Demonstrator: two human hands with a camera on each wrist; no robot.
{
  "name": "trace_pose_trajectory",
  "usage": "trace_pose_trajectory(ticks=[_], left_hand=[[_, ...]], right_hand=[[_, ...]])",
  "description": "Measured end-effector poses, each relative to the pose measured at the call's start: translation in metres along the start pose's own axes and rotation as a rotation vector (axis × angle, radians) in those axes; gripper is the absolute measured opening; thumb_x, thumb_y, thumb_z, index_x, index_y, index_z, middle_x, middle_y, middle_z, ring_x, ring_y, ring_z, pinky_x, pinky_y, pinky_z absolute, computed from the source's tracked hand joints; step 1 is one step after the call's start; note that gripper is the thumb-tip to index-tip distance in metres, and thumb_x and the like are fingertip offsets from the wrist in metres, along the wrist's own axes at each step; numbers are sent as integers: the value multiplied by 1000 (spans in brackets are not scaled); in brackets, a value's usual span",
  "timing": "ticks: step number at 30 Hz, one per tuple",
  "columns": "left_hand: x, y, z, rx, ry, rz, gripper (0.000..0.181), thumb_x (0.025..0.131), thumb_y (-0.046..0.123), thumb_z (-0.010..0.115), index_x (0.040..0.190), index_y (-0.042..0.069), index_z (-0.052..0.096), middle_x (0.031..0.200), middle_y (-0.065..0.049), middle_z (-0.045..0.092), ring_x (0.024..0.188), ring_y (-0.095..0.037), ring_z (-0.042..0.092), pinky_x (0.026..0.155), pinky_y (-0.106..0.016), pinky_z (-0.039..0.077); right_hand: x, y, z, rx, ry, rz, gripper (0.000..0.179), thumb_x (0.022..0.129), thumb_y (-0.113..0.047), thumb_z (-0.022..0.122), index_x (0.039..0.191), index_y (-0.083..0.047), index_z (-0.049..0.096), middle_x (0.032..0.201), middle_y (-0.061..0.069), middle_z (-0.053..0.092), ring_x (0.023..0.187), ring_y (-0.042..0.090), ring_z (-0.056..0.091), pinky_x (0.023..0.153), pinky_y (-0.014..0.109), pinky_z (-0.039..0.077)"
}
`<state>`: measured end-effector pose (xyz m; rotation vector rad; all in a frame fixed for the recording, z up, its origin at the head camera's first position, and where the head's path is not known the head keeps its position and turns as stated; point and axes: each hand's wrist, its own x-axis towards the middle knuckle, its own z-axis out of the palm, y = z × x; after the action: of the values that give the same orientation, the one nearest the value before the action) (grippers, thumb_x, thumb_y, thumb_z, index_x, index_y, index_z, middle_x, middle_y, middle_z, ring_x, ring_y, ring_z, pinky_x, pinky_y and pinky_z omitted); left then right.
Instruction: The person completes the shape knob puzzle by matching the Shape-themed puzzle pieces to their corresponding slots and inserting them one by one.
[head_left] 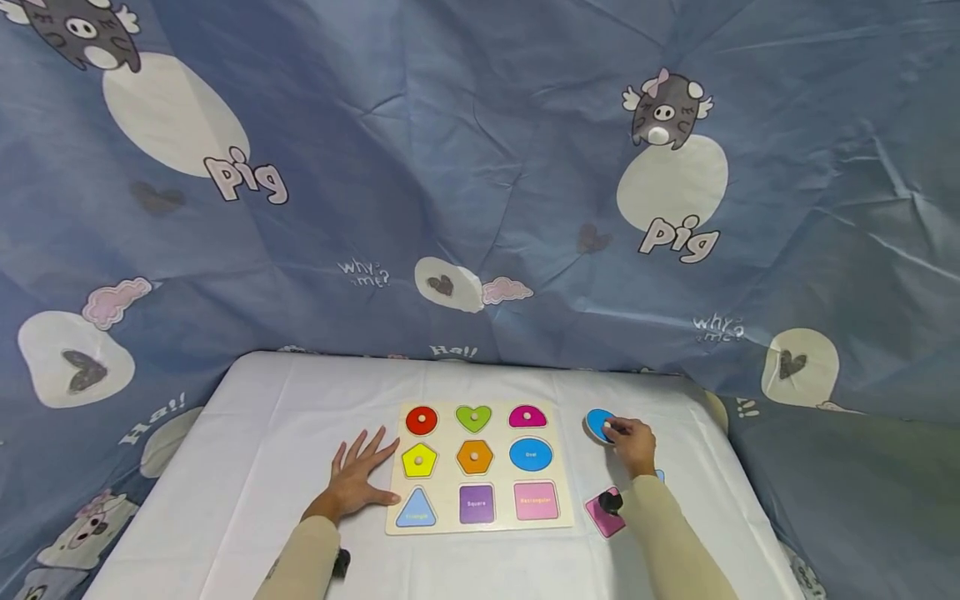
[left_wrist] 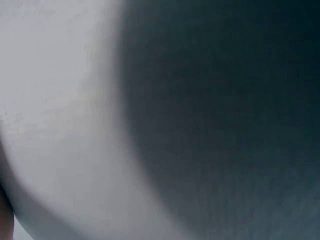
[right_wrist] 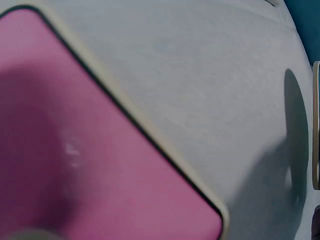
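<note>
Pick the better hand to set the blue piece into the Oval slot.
Likely the right hand: it pinches the blue piece by its knob, on the Oval slot side of the board. The left hand is spread at the opposite edge, empty.

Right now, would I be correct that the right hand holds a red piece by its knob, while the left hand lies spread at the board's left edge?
Not quite: the colour is wrong. The head view shows the right hand holding a blue piece by its knob, while the left hand lies spread at the left edge of the board.
</note>
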<state>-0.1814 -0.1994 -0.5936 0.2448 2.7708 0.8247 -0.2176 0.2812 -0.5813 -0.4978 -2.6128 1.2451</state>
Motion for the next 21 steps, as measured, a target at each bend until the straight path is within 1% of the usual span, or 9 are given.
trace_pose_trajectory(ticks=[5,10,12,16,21], left_hand=[[2,-2,-1,6,2,9,101,60,43,87,146,16,42,159,-14,20,145,-40,3,113,-59,-10],[2,-1,-2,7,3,14,101,59,43,87,146,16,43,159,-15,20,145,-40,3,113,-59,-10],[2,-1,-1,4,3,13,101,59,42,87,146,16,43,159,-15,20,145,-40,3,113,-60,-10],[1,-1,0,11,-9,1,102,59,42,88,146,17,42,159,-14,19,145,-40,2,113,-59,-10],[1,-1,-1,13,1,4,101,59,41,88,146,16,43,159,-15,20,145,-40,3,113,-60,-10]], right_hand=[[-7,-4,4,22,-18,-30,20,84,-3,71,101,8,71,97,21,65,93,32,59,83,43,48],[-14,-11,7,28,-28,-136,17,83,-2,73,97,7,72,93,18,66,90,31,61,80,39,51],[-17,-14,9,26,-33,-163,16,82,-2,73,96,6,73,92,17,66,88,30,61,78,37,51],[-22,-21,12,31,-53,-176,16,81,-1,74,96,5,73,92,16,67,86,27,60,76,33,49],[-26,-28,16,43,-79,-202,15,81,-2,74,96,4,74,91,14,66,82,23,57,72,29,48]])
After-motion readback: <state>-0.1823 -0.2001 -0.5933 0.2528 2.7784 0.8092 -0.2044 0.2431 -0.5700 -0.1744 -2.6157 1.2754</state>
